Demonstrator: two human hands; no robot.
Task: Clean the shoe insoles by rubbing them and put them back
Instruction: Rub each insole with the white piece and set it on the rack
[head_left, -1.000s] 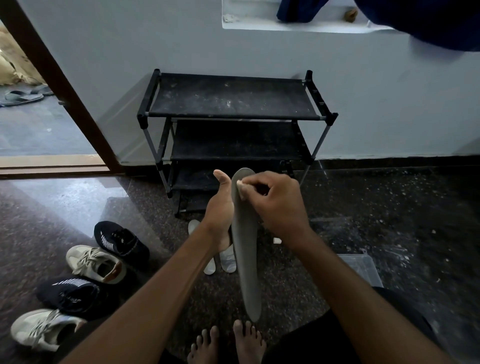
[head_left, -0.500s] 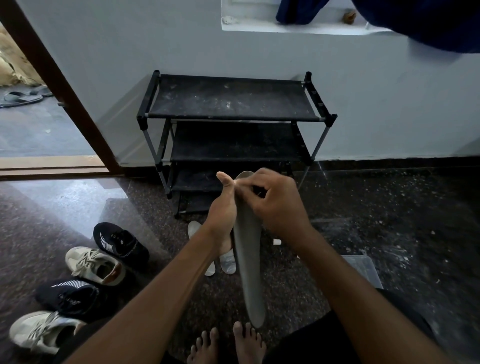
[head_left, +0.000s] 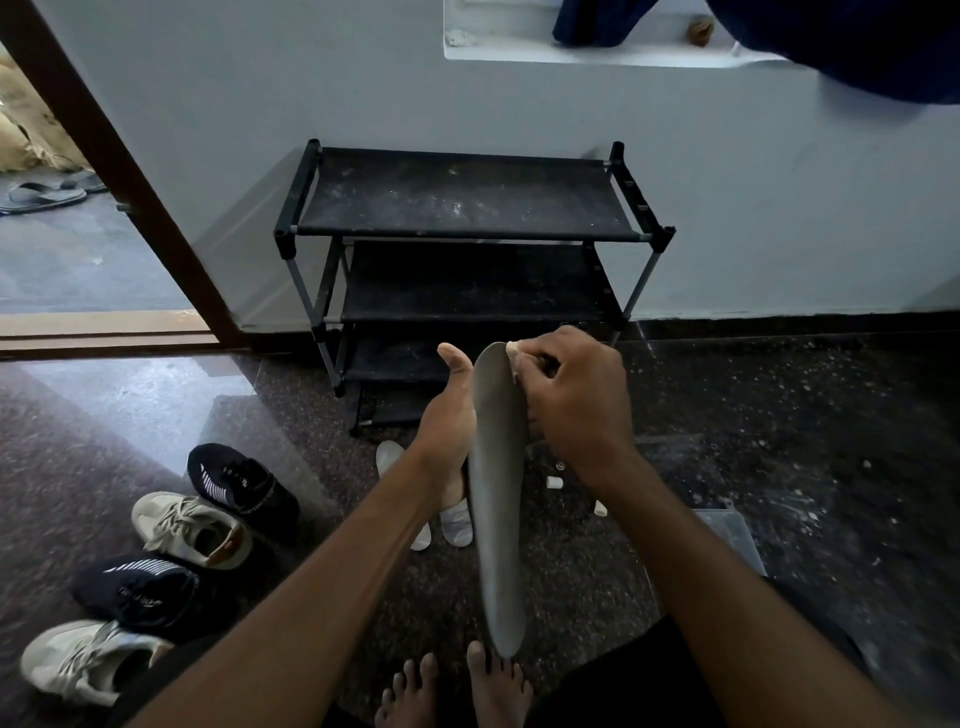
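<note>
A long grey insole (head_left: 497, 499) stands upright in front of me, heel end down near my bare feet. My left hand (head_left: 449, 415) grips its left edge, thumb raised. My right hand (head_left: 571, 395) pinches a small whitish rubbing piece (head_left: 513, 352) against the insole's top end. Two white insoles (head_left: 457, 522) lie on the floor behind my left wrist, partly hidden. At the left stand two dark sneakers (head_left: 241, 486) and two white sneakers (head_left: 189, 530), all four in a loose row.
A black three-tier shoe rack (head_left: 467, 228) stands against the wall ahead. Small white bits (head_left: 554, 483) lie on the speckled floor. A clear plastic box (head_left: 727, 535) sits by my right forearm. An open doorway (head_left: 78, 249) is at the left.
My right hand slid from just below the insole's tip up to the tip and slightly right. The insole and my left hand stayed nearly where they were.
</note>
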